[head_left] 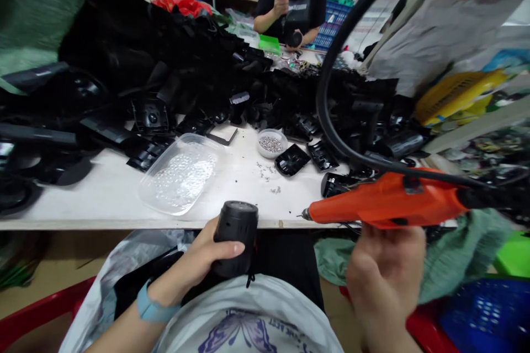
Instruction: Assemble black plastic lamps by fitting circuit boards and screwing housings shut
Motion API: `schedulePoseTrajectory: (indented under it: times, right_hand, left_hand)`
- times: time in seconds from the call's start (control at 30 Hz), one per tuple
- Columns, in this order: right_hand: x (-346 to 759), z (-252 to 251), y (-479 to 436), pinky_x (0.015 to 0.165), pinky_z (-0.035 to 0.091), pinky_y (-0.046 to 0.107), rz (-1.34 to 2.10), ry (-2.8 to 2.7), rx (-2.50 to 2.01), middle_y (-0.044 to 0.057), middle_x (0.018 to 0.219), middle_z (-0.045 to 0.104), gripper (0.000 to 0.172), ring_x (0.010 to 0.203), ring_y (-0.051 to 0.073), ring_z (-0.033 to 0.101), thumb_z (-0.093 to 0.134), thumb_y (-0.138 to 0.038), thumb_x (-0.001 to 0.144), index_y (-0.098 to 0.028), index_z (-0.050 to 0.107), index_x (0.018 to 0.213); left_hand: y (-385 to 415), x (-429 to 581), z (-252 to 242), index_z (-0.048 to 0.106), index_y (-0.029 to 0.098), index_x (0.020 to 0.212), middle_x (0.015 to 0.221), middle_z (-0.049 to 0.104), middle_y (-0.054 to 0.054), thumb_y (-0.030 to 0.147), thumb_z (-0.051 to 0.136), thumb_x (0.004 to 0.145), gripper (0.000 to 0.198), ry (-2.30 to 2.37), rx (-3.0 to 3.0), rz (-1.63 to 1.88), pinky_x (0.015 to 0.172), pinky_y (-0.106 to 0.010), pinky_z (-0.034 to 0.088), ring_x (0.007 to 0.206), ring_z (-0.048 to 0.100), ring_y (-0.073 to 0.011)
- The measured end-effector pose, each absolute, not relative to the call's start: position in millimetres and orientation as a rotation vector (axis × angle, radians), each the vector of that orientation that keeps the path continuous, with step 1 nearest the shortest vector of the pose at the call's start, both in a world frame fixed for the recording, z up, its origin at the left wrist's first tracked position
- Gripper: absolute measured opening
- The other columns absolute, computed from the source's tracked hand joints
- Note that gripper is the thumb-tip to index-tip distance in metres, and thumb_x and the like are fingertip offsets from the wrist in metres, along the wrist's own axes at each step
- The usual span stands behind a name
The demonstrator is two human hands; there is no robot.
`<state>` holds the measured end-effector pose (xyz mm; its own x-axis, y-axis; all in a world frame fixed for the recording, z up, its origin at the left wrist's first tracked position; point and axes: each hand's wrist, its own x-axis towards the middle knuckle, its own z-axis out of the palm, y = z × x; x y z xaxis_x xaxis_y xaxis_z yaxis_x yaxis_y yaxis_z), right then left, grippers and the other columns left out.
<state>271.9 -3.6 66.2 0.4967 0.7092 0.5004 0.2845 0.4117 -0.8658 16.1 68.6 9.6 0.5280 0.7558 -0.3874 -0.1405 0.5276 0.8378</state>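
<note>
Our left fingers (229,250) wrap firmly around a black plastic housing (236,237), and our right fingers (372,248) curl narrowly under an orange rotary tool (385,201) (steady grips suit both), just before the edge of the counter (103,198).

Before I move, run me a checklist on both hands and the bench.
1. Left hand holding the black cylindrical housing: ok.
2. Right hand holding the orange rotary tool: ok, though the blurred fingers leave grip firmness unclear.
3. Tool tip apart from the left hand: ok.
4. Black cord free of both hands: ok.
5. Small metal pieces kept in the white bowl: not ok, some lie loose on the bench.
6. Tool running: cannot tell.
</note>
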Motion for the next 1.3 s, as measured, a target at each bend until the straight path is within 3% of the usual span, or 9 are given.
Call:
schedulePoseTrajectory:
  times: [0.07, 0.17, 0.23, 0.33, 0.47, 0.57, 0.73, 1.07, 1.3]
  right_hand:
    - [272.4, 81.7, 25.9, 0.113, 0.049, 0.053, 0.647, -1.123, -1.121, 0.009, 0.137, 0.065, 0.072, 0.13, 0.032, 0.063, 0.091, -0.031, 0.073, -0.027, 0.061, 0.138]
    - [267.1, 97.8, 67.8, 0.09, 0.063, 0.045, 0.858, -1.141, -1.071, 0.006, 0.106, 0.073, 0.038, 0.091, 0.024, 0.076, 0.084, -0.027, 0.081, -0.023, 0.07, 0.117]
    - [265.0, 101.5, 87.4, 0.08, 0.065, 0.04, 0.837, -1.086, -1.016, 0.002, 0.098, 0.072, 0.023, 0.075, 0.018, 0.074, 0.08, -0.025, 0.085, -0.022, 0.071, 0.106]
    - [267.5, 97.0, 107.8, 0.079, 0.066, 0.04, 0.765, -1.031, -0.937, 0.001, 0.097, 0.07, 0.021, 0.07, 0.015, 0.071, 0.078, -0.025, 0.083, -0.021, 0.07, 0.102]
    - [273.8, 79.4, 127.8, 0.064, 0.065, 0.033, 0.682, -0.951, -0.909, -0.002, 0.088, 0.064, 0.016, 0.058, 0.011, 0.064, 0.075, -0.028, 0.086, -0.02, 0.068, 0.098]
    - [273.9, 64.3, 137.1, 0.055, 0.062, 0.031, 0.659, -0.905, -0.91, -0.003, 0.082, 0.061, 0.022, 0.051, 0.009, 0.06, 0.074, -0.04, 0.09, -0.02, 0.065, 0.092]
    - [264.2, 43.7, 140.5, 0.049, 0.061, 0.031, 0.747, -0.87, -0.877, -0.004, 0.075, 0.057, 0.035, 0.046, 0.009, 0.057, 0.074, -0.053, 0.09, -0.02, 0.063, 0.087]
    - [238.1, 32.4, 160.2, 0.048, 0.058, 0.029, 0.75, -0.863, -0.856, -0.006, 0.068, 0.054, 0.043, 0.044, 0.009, 0.053, 0.07, -0.063, 0.088, -0.022, 0.058, 0.086]
    - [224.2, 25.9, 168.9, 0.049, 0.058, 0.029, 0.72, -0.894, -0.874, -0.006, 0.067, 0.053, 0.041, 0.044, 0.009, 0.053, 0.07, -0.061, 0.089, -0.022, 0.058, 0.086]
  left_hand:
    - [86.0, 27.1, 6.1, 0.069, 0.014, 0.112, 0.093, 0.077, -0.01, 0.034, 0.084, 0.069, 0.049, 0.795, 0.771, 0.646, 0.075, -0.037, 0.055, 0.085, 0.072, -0.0291]
    - [121.9, 58.0, 4.1, 0.07, 0.013, 0.108, 0.088, 0.077, -0.01, 0.033, 0.084, 0.068, 0.047, 0.701, 0.571, 0.704, 0.074, -0.04, 0.06, 0.079, 0.074, -0.0287]
    - [145.2, 79.0, 3.9, 0.072, 0.01, 0.102, 0.086, 0.078, -0.012, 0.03, 0.082, 0.069, 0.04, 0.7, 0.458, 0.723, 0.073, -0.04, 0.062, 0.074, 0.074, -0.0272]
    - [166.1, 97.1, 3.7, 0.073, 0.009, 0.096, 0.083, 0.078, -0.013, 0.025, 0.078, 0.074, 0.027, 0.736, 0.384, 0.708, 0.072, -0.041, 0.064, 0.071, 0.074, -0.0256]
    - [160.1, 87.9, 2.8, 0.074, 0.008, 0.097, 0.084, 0.079, -0.014, 0.022, 0.079, 0.074, 0.027, 0.789, 0.369, 0.655, 0.071, -0.043, 0.065, 0.07, 0.074, -0.0257]
    - [142.3, 65.3, 1.0, 0.075, 0.008, 0.105, 0.089, 0.08, -0.015, 0.025, 0.083, 0.071, 0.039, 0.843, 0.336, 0.613, 0.072, -0.043, 0.065, 0.074, 0.076, -0.0285]
    - [117.9, 30.0, 1.4, 0.073, 0.011, 0.126, 0.123, 0.077, -0.021, 0.037, 0.081, 0.074, 0.059, 0.704, 0.326, 0.719, 0.077, -0.044, 0.064, 0.084, 0.078, -0.0335]
    - [88.7, 4.1, -10.1, 0.077, 0.009, 0.119, 0.116, 0.079, -0.02, 0.04, 0.078, 0.08, 0.05, 0.701, 0.301, 0.695, 0.085, -0.043, 0.063, 0.094, 0.077, -0.0339]
    - [90.4, 11.6, -11.5, 0.077, 0.011, 0.113, 0.106, 0.081, -0.017, 0.037, 0.079, 0.08, 0.042, 0.758, 0.317, 0.744, 0.083, -0.043, 0.064, 0.09, 0.077, -0.0313]
